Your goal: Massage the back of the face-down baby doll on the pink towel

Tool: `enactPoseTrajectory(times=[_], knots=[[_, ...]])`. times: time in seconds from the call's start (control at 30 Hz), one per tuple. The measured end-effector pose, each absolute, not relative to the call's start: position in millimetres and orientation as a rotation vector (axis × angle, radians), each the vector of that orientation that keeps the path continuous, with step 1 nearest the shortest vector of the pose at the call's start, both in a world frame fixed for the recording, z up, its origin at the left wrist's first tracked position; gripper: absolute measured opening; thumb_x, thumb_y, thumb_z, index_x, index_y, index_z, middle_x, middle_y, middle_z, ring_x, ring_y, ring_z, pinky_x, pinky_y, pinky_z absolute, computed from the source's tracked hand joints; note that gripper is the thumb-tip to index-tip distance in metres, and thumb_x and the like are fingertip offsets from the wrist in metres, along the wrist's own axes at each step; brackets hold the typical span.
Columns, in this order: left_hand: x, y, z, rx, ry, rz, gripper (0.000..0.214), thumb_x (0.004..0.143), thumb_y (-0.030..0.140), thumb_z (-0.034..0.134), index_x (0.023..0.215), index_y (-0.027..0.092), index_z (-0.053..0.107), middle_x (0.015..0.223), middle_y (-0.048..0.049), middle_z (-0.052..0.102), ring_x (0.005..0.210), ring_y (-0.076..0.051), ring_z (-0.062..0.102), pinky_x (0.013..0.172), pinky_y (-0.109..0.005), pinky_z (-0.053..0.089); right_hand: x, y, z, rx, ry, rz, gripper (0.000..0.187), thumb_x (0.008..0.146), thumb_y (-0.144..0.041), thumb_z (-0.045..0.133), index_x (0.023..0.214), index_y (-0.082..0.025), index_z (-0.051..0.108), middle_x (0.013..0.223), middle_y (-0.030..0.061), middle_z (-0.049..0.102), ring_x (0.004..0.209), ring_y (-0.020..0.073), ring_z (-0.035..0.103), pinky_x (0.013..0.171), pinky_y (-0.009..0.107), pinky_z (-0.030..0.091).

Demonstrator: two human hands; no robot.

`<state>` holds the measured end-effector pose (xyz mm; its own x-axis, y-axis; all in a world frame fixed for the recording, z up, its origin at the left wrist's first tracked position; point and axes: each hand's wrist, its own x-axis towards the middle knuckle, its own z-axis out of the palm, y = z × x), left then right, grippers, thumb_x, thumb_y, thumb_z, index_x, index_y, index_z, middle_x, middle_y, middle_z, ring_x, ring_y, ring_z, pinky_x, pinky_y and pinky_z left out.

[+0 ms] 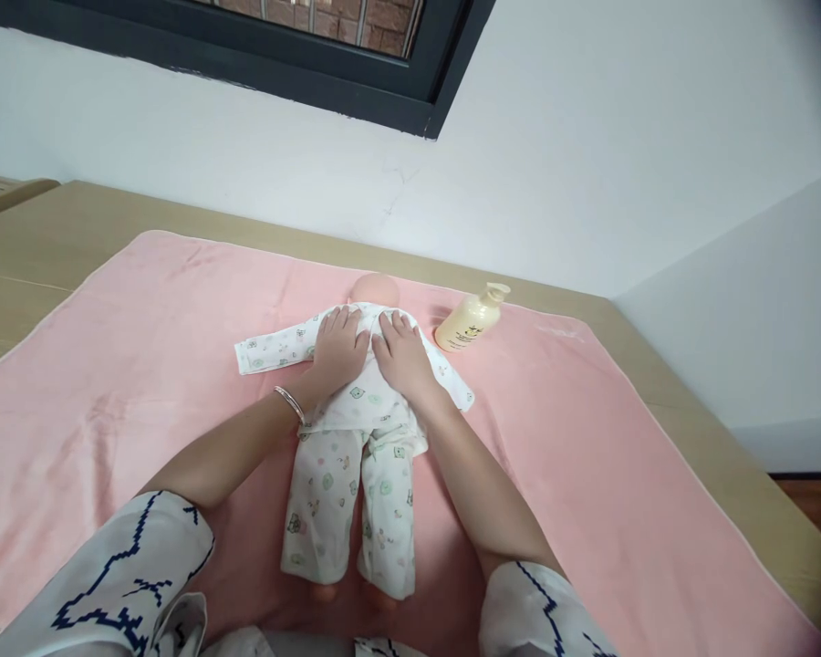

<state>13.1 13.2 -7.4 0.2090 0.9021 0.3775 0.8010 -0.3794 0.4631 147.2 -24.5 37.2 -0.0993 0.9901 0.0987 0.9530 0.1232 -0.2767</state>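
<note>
A baby doll in white printed pyjamas lies on a pink towel, head away from me. My left hand rests flat on the doll's upper back or chest, fingers stretched out. My right hand lies flat beside it on the same part of the doll, fingers also spread. A silver bangle sits on my left wrist. Both hands press on the pyjama top and hold nothing.
A cream pump bottle lies on its side on the towel just right of the doll's head. The towel covers a wooden surface against a white wall, under a dark window frame.
</note>
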Motion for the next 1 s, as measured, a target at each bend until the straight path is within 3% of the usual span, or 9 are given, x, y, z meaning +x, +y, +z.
enactPoseTrajectory(times=[0.27,0.63,0.73,0.83,0.9,1.0], knots=[[11.6,14.5,-9.2,2.297,1.643,0.985,0.047,0.099,0.027,0.040,0.139,0.007,0.055,0.147,-0.0186,0.057,0.141,-0.033,0.048,0.121,-0.054,0.036,150.2,-16.6,22.2,-1.871,-2.038,0.229,0.058,0.104,-0.036,0.033,0.156,-0.011,0.039,0.165,0.0197,0.032,0.155,0.0362,0.025,0.125,0.059,0.019],[13.8,-21.2,16.3,2.633,1.624,0.771,0.047,0.098,0.021,0.043,0.141,0.005,0.053,0.143,-0.0220,0.056,0.133,-0.037,0.052,0.113,-0.050,0.044,167.1,-10.6,27.5,-1.754,-2.096,0.295,0.057,0.100,-0.036,0.043,0.152,-0.013,0.045,0.164,0.0189,0.033,0.155,0.0305,0.027,0.126,0.056,0.019],[5.0,-3.9,15.2,2.678,1.504,0.752,0.040,0.099,0.019,0.037,0.130,0.007,0.061,0.136,-0.0193,0.063,0.128,-0.032,0.056,0.114,-0.047,0.043,146.0,-31.2,38.1,-1.911,-2.132,0.071,0.054,0.102,-0.030,0.035,0.152,-0.008,0.043,0.155,0.0230,0.046,0.147,0.0358,0.040,0.120,0.056,0.031],[-6.4,22.1,10.2,2.671,1.376,0.749,0.039,0.100,0.020,0.033,0.124,0.010,0.062,0.134,-0.0162,0.065,0.126,-0.029,0.057,0.113,-0.046,0.044,122.1,-56.4,49.2,-2.063,-2.154,-0.190,0.053,0.103,-0.029,0.033,0.149,-0.007,0.046,0.137,0.0267,0.060,0.124,0.0383,0.060,0.108,0.054,0.042],[-10.0,31.7,6.4,2.603,1.380,0.768,0.040,0.102,0.022,0.032,0.127,0.010,0.060,0.133,-0.0159,0.065,0.125,-0.028,0.058,0.110,-0.045,0.046,116.3,-63.9,54.0,-2.096,-2.193,-0.240,0.051,0.104,-0.030,0.033,0.148,-0.009,0.049,0.131,0.0255,0.064,0.115,0.0371,0.065,0.105,0.053,0.044],[-5.3,24.7,2.3,2.561,1.453,0.801,0.041,0.102,0.024,0.032,0.132,0.010,0.056,0.131,-0.0183,0.064,0.126,-0.029,0.057,0.112,-0.049,0.044,127.4,-53.6,54.3,-2.064,-2.201,-0.133,0.051,0.105,-0.032,0.032,0.148,-0.011,0.050,0.135,0.0236,0.063,0.125,0.0364,0.061,0.111,0.051,0.041]])
